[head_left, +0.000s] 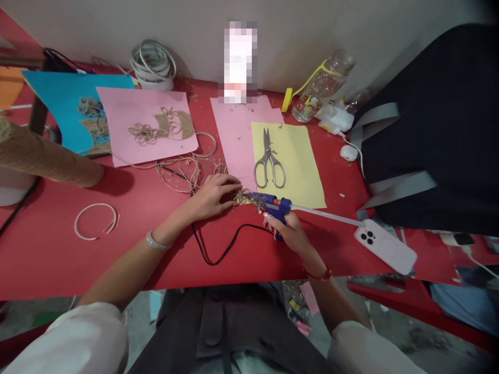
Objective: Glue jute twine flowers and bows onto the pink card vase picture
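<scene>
Fingers [228,186] of left hand [208,197] press on a twine piece [242,196], and fingers [275,222] of right hand [286,231] clamp a glue gun [271,202] (blue one).

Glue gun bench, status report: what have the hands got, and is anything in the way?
Right hand gripping blue glue gun, nozzle at twine bundle. Left hand at the bundle. Black cord trailing below, beside the right hand.

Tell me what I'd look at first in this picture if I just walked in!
You'd probably spot the blue hot glue gun first, gripped in the right hand at the front of the red table. Its tip points at a small bundle of jute twine held by the left hand. Just beyond lie silver scissors on yellow paper, and farther left, a twine design sits on pink paper.
</scene>
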`<state>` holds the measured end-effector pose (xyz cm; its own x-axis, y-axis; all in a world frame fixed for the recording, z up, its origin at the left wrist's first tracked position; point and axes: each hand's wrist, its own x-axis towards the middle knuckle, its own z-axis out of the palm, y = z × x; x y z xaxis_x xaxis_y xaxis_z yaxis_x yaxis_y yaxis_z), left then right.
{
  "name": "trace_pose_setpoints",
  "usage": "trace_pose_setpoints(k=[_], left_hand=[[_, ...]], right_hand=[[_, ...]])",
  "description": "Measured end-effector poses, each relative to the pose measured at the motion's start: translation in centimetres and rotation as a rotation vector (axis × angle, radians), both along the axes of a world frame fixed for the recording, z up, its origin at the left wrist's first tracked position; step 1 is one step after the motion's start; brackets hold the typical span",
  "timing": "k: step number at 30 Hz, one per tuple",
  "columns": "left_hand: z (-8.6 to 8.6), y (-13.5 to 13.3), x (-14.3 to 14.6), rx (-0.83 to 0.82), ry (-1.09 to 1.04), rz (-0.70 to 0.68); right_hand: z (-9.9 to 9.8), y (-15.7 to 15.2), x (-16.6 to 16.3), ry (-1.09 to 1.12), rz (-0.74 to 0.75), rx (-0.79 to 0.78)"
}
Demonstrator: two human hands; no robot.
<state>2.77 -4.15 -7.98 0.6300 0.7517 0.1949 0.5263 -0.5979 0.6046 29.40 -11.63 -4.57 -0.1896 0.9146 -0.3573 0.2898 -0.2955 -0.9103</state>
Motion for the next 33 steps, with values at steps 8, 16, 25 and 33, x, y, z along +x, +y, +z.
trace_pose_setpoints(k=[8, 16, 25, 33], left_hand=[[-0.2, 0.0, 0.0, -0.012, -0.005, 0.000], [-0.2, 0.0, 0.0, -0.012, -0.007, -0.002], [-0.1, 0.0, 0.0, -0.007, -0.003, -0.007], [-0.3, 0.2, -0.2, -0.032, -0.012, -0.005]], right_hand=[[0.4, 0.1, -0.1, -0.014, -0.039, -0.005], [0.2, 0.0, 0.0, -0.019, -0.027, 0.002], [0.7, -0.1, 0.2, -0.044, -0.037, 0.023], [2.2, -0.7, 1.0, 0.082, -0.145, 0.022]])
